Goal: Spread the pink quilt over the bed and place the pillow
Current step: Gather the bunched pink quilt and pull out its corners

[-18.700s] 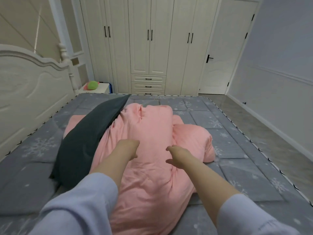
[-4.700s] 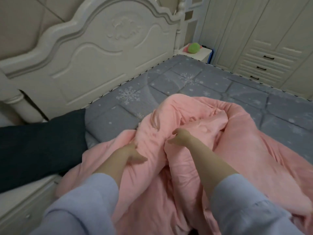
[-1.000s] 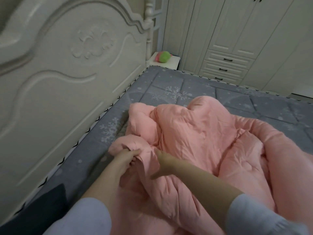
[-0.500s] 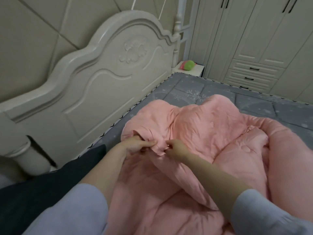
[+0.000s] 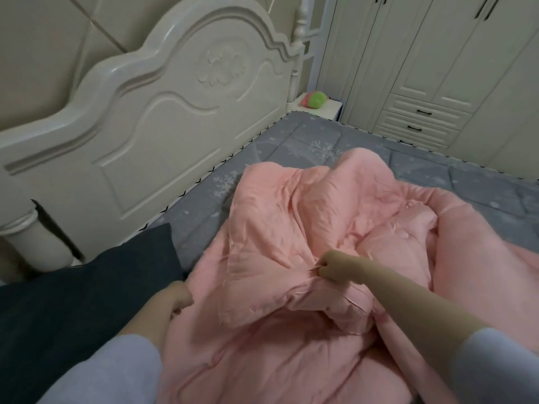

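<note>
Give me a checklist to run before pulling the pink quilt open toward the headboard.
1. Right hand grips a quilt fold: ok.
2. Left hand grips the quilt edge: cannot tell, fingers curled at the edge, hold hidden.
3. Pink quilt flat: not ok, bunched.
4. Grey mattress by the headboard bare: ok.
5. Dark pillow off the quilt: ok, lies beside it.

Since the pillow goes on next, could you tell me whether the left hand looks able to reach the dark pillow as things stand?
Probably yes: the left hand lies right beside the dark pillow, nothing between them.
</note>
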`<state>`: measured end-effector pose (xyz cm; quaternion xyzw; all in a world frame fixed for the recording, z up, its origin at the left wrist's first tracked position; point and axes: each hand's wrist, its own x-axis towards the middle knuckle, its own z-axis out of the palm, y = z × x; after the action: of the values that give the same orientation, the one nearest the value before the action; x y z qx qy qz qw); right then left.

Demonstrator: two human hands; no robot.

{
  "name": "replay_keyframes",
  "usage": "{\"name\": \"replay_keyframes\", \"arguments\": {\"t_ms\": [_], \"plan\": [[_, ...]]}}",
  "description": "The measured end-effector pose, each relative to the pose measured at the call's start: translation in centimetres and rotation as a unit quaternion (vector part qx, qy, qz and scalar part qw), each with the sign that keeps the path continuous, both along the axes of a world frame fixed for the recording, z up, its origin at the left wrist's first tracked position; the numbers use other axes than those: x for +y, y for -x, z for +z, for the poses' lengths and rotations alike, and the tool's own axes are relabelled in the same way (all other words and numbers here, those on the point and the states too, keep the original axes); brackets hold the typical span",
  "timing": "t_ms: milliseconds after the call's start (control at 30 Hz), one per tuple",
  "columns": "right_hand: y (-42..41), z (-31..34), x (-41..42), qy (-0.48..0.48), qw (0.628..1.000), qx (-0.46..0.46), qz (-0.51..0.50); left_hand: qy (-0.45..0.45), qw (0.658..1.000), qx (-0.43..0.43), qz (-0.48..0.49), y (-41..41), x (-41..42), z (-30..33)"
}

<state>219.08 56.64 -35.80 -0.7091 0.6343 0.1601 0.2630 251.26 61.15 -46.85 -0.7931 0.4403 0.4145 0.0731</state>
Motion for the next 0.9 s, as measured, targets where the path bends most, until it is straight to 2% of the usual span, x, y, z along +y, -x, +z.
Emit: {"name": "replay_keyframes", "arguments": {"t_ms": [100,167,267,333,367,433,533,667,767,900], "plan": [[-0.1,-1.5,-0.8,-0.048,0.998,0.028,0.015,0.005,0.999,-0.034,-0.042,0.1,-1.5,-1.5],[-0.9,-2.5,-1.8,-0.077,0.996,0.035,0.028,0.020,0.999,-0.024,-0.032,0.6,-2.4,-2.1],[-2.6,-3.6,-3.2,-0.100,0.992,0.049,0.055,0.033,0.987,0.112,0.109,0.7,-4.0,-4.0],[-3.7,-4.3,-4.3,-0.112,0.991,0.042,0.054,-0.033,0.935,0.258,0.243,1.0,-5.2,-3.7],[-4.2,-4.4,-4.8,-0.113,0.992,0.037,0.051,-0.082,0.914,0.300,0.260,1.4,-5.8,-2.7],[-4.9,-4.3,-6.0,-0.102,0.994,0.022,0.036,-0.136,0.914,0.318,0.211,2.0,-7.0,-2.0],[-5.6,-3.5,-8.3,-0.065,0.998,-0.012,-0.001,-0.170,0.911,0.336,0.170,3.3,-9.4,-1.5],[-4.8,-2.5,-11.4,0.012,0.993,-0.074,-0.092,-0.172,0.876,0.407,0.193,6.8,-12.5,0.0],[-2.6,-1.7,-13.1,0.032,0.987,-0.060,-0.149,-0.159,0.886,0.411,0.148,10.2,-14.6,0.8],[1.5,-1.6,-12.8,0.031,0.957,0.004,-0.287,-0.176,0.896,0.388,0.126,13.2,-16.5,-0.6]]}}
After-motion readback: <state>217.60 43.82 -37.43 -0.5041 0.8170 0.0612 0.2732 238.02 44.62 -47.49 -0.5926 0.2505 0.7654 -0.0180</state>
